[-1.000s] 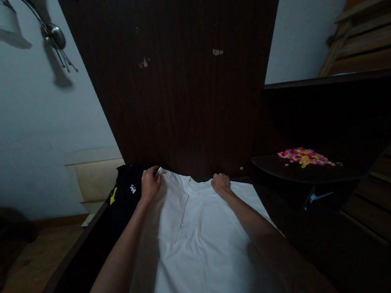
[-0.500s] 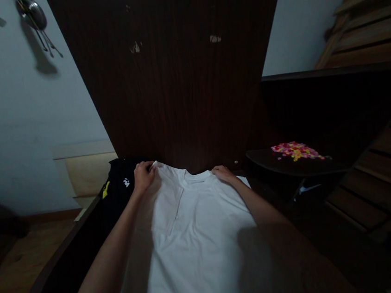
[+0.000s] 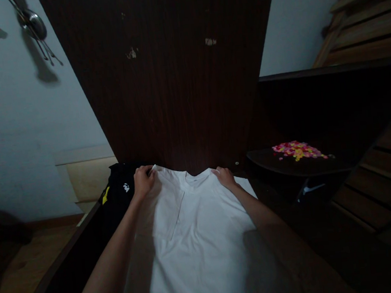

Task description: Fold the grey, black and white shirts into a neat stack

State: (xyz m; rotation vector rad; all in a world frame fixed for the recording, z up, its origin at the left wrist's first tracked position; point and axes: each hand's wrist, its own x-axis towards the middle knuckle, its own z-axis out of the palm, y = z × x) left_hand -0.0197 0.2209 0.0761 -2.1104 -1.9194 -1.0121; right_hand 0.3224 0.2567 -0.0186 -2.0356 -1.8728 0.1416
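Observation:
A white T-shirt (image 3: 197,230) lies spread out in front of me, its collar at the far end against a dark wooden panel. My left hand (image 3: 143,181) is closed on the shirt's far left shoulder edge. At the right side of the collar, my right hand (image 3: 225,177) pinches the shoulder fabric. Part of the right sleeve shows beyond my right forearm. A black garment (image 3: 118,192) with yellow and white marks lies just left of my left hand. Shadow from my arms falls over the shirt's lower part.
The tall dark panel (image 3: 172,97) rises behind the shirt. To the right, a dark corner shelf (image 3: 267,164) carries a pile of pink, red and yellow pieces (image 3: 299,149). A wall lamp (image 3: 33,24) hangs at upper left. Wooden slats (image 3: 368,32) stand at far right.
My right hand has shifted slightly along the shoulder, and the collar has opened a little under it. My left hand keeps its place on the shirt. The camera view has tilted slightly.

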